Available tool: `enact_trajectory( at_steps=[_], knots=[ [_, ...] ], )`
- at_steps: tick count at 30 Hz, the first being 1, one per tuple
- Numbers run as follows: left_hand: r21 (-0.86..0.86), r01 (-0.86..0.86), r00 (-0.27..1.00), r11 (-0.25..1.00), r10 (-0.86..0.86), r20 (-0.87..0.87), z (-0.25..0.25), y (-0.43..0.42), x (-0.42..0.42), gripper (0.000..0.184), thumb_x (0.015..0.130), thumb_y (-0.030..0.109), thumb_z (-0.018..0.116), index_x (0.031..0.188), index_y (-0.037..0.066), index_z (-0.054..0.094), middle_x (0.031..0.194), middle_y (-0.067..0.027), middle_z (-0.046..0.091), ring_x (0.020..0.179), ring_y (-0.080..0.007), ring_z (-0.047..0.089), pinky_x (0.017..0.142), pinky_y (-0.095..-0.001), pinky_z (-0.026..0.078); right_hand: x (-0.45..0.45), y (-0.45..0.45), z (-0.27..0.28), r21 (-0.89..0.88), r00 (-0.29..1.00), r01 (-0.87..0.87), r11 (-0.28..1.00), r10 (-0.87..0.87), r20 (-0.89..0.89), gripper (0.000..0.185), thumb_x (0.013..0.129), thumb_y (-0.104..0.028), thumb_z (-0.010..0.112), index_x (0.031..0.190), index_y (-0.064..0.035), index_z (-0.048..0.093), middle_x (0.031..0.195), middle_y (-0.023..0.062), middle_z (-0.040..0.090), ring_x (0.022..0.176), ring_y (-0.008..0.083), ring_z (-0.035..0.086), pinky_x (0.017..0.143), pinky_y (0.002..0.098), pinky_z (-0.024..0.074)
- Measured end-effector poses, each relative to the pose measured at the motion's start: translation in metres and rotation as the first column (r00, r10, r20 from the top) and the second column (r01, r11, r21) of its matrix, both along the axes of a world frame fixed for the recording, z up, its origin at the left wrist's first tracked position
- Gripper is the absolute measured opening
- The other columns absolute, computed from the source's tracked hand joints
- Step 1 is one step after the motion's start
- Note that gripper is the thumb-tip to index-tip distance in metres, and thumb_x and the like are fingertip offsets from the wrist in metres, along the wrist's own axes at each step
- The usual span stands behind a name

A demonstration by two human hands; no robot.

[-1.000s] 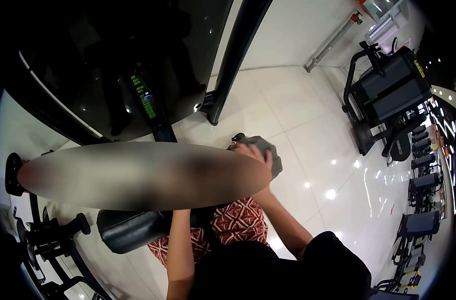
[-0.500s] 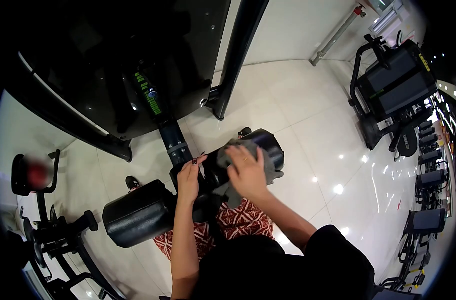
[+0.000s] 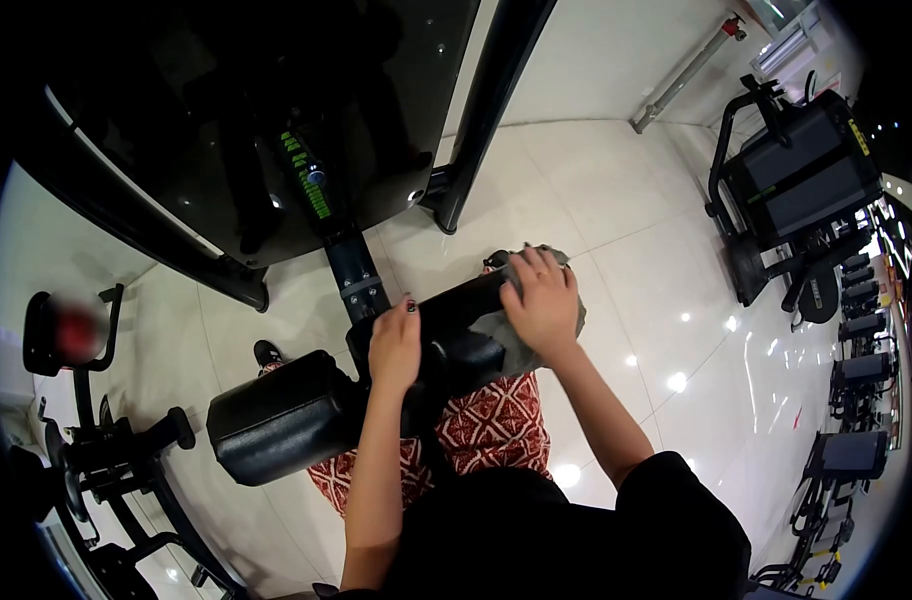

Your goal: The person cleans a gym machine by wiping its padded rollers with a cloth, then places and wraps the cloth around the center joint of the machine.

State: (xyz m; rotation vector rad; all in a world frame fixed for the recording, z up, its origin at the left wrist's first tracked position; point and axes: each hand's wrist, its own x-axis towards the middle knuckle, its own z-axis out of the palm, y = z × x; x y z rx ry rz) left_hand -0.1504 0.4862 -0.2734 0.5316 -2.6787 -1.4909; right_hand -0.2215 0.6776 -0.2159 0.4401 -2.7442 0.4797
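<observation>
A black padded roller with two cushions crosses in front of my legs, fixed to the end of a black machine arm (image 3: 354,268). My left hand (image 3: 395,350) rests at the middle of it, fingers curled over the inner end of the right cushion (image 3: 466,310). Farther right, my right hand (image 3: 544,305) presses a grey cloth (image 3: 516,350) onto that cushion's outer end, fingers bent over the top. Part of the cloth is hidden under the palm. The left cushion (image 3: 276,420) is untouched.
A large dark machine panel (image 3: 376,120) with green markings stands ahead, its black frame leg (image 3: 456,200) at its right. More gym machines stand at left (image 3: 126,450) and right (image 3: 796,180). My patterned trousers (image 3: 496,425) are below the roller.
My right hand has slid the grey cloth outward to the right end of the cushion. My left hand has moved slightly right, its fingers now curled over the cushion. The view has shifted a little.
</observation>
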Motion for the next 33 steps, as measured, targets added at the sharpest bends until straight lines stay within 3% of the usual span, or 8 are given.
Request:
enact_trajectory(
  at_steps=[1, 5, 10, 13, 18, 25, 31, 33],
  knots=[
    [-0.026, 0.015, 0.996, 1.0, -0.012, 0.093, 0.02, 0.006, 0.0, 0.058, 0.094, 0.048, 0.023, 0.121, 0.005, 0.053, 0.121, -0.0192, 0.052, 0.116, -0.0344, 0.045, 0.098, -0.0404, 0.034, 0.007, -0.008, 0.002, 0.051, 0.999, -0.041, 0.998, 0.042, -0.012, 0.041, 0.079, -0.029, 0.053, 0.111, -0.0057, 0.058, 0.121, 0.0125, 0.054, 0.116, 0.03, 0.046, 0.098, 0.0502, 0.0299],
    [0.035, -0.043, 0.993, 0.998, 0.039, 0.115, 0.0, 0.002, -0.002, 0.071, 0.094, 0.052, 0.015, 0.113, -0.001, 0.057, 0.12, -0.0196, 0.054, 0.115, -0.0347, 0.045, 0.1, -0.0399, 0.031, 0.037, -0.038, 0.008, 0.039, 0.973, -0.228, 0.973, 0.226, 0.046, 0.042, 0.077, -0.028, 0.054, 0.114, -0.0074, 0.057, 0.122, 0.0113, 0.053, 0.118, 0.0289, 0.044, 0.099, 0.0518, 0.0267],
    [0.088, -0.023, 0.986, 0.996, 0.008, 0.168, 0.0, -0.002, -0.003, 0.075, 0.093, 0.055, 0.011, 0.112, 0.001, 0.059, 0.117, -0.0199, 0.055, 0.111, -0.0356, 0.048, 0.099, -0.0401, 0.031, 0.067, -0.058, 0.007, -0.033, 0.894, -0.44, 0.897, 0.442, 0.076, 0.05, 0.074, -0.026, 0.059, 0.121, -0.0101, 0.051, 0.13, 0.0097, 0.046, 0.121, 0.0284, 0.04, 0.1, 0.051, 0.0262],
    [0.365, -0.109, 0.989, 0.924, 0.066, 0.129, -0.002, -0.007, -0.002, 0.068, 0.094, 0.053, 0.013, 0.115, 0.008, 0.06, 0.115, -0.0193, 0.056, 0.112, -0.0334, 0.049, 0.097, -0.0362, 0.033, 0.066, -0.047, 0.01, -0.017, 0.849, -0.513, 0.858, 0.511, 0.134, 0.053, 0.074, -0.026, 0.061, 0.124, -0.012, 0.049, 0.131, 0.009, 0.044, 0.123, 0.0281, 0.038, 0.1, 0.0506, 0.0262],
    [0.42, -0.069, 0.997, 0.905, 0.045, 0.065, -0.015, -0.014, 0.0, 0.064, 0.095, 0.052, 0.017, 0.115, 0.009, 0.06, 0.117, -0.0198, 0.055, 0.113, -0.0317, 0.048, 0.098, -0.0354, 0.032, 0.057, -0.033, 0.013, -0.054, 0.875, -0.457, 0.888, 0.46, 0.153, 0.05, 0.076, -0.025, 0.06, 0.123, -0.0122, 0.05, 0.13, 0.0093, 0.046, 0.123, 0.0287, 0.039, 0.101, 0.05, 0.0251],
    [0.461, -0.024, 0.999, 0.887, 0.037, -0.019, -0.006, -0.016, 0.002, 0.062, 0.096, 0.048, 0.02, 0.112, 0.006, 0.062, 0.115, -0.0181, 0.058, 0.112, -0.0287, 0.05, 0.098, -0.0333, 0.032, 0.014, -0.003, 0.01, 0.001, 0.969, -0.214, 0.977, 0.212, 0.123, 0.039, 0.08, -0.025, 0.054, 0.115, -0.0087, 0.056, 0.121, 0.0091, 0.055, 0.12, 0.0243, 0.044, 0.102, 0.0481, 0.0245],
    [0.616, -0.032, 0.993, 0.787, 0.093, -0.068, -0.001, -0.019, 0.008, 0.057, 0.097, 0.04, 0.026, 0.106, 0.0, 0.065, 0.111, -0.0144, 0.061, 0.109, -0.0225, 0.052, 0.098, -0.0312, 0.032, -0.013, 0.016, 0.012, 0.018, 0.966, 0.076, 0.997, -0.079, 0.247, 0.037, 0.082, -0.028, 0.048, 0.115, -0.0129, 0.057, 0.125, 0.0053, 0.052, 0.121, 0.024, 0.043, 0.099, 0.0517, 0.0285],
    [0.694, 0.008, 0.991, 0.72, 0.085, -0.1, -0.004, -0.02, 0.009, 0.054, 0.097, 0.038, 0.028, 0.111, -0.001, 0.062, 0.114, -0.0145, 0.059, 0.111, -0.0216, 0.05, 0.099, -0.0309, 0.031, -0.015, 0.014, 0.005, -0.002, 0.978, 0.033, 0.999, -0.032, 0.208, 0.037, 0.082, -0.029, 0.049, 0.114, -0.013, 0.058, 0.125, 0.0053, 0.052, 0.12, 0.0241, 0.043, 0.099, 0.0524, 0.0289]
  ],
)
